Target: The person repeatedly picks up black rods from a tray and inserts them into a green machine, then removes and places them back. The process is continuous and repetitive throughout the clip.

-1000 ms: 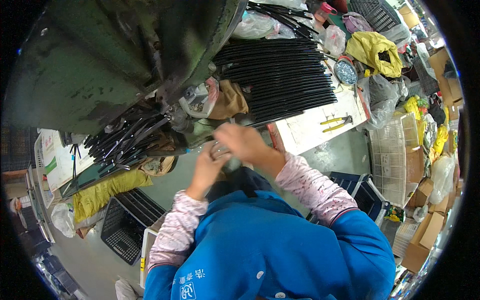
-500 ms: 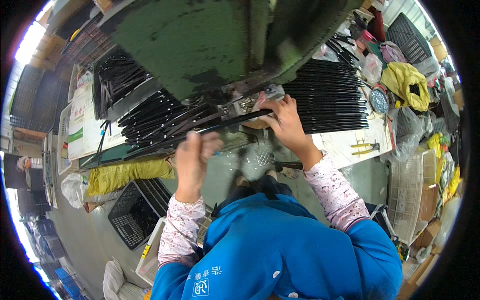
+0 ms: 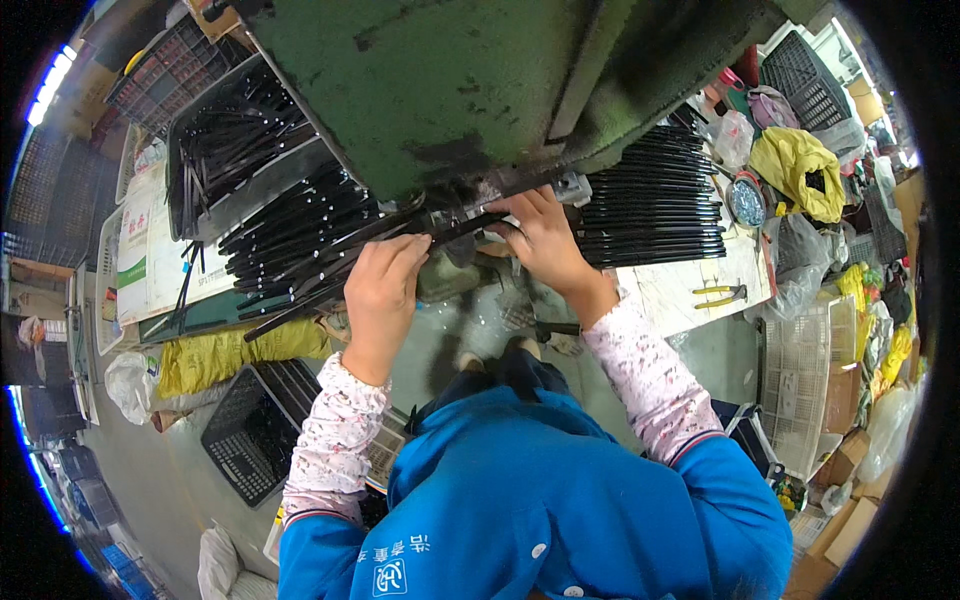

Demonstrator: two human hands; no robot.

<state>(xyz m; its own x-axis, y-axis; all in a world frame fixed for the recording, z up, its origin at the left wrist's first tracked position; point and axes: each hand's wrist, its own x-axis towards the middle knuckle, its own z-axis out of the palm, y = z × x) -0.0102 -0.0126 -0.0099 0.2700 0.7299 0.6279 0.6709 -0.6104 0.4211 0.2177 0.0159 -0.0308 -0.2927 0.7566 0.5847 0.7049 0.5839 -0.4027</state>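
A slim black tube (image 3: 462,238) lies slantwise in both of my hands, just below the green machine (image 3: 420,100). My left hand (image 3: 385,290) pinches it between thumb and fingertips. Near the tube's right end, my right hand (image 3: 543,242) has its thumb and fingers closed on it, close under the machine's metal working part (image 3: 570,190). Fingers and machine hide exactly how the tube's end meets that part. To the left, a loose pile of black tubes (image 3: 300,225) lies on the bench; an even row of black tubes (image 3: 652,200) lies at the right.
Yellow-handled pliers (image 3: 720,295) lie on the white bench top at the right, below a round bowl of small metal parts (image 3: 746,202) and a yellow sack (image 3: 800,170). A bin of black strips (image 3: 235,150) stands back left. A black crate (image 3: 245,450) sits on the floor.
My left hand, blurred before, is now still and pinching the tube nearer the machine. My right hand has come slightly left with its end of the tube. The whole view has shifted a little.
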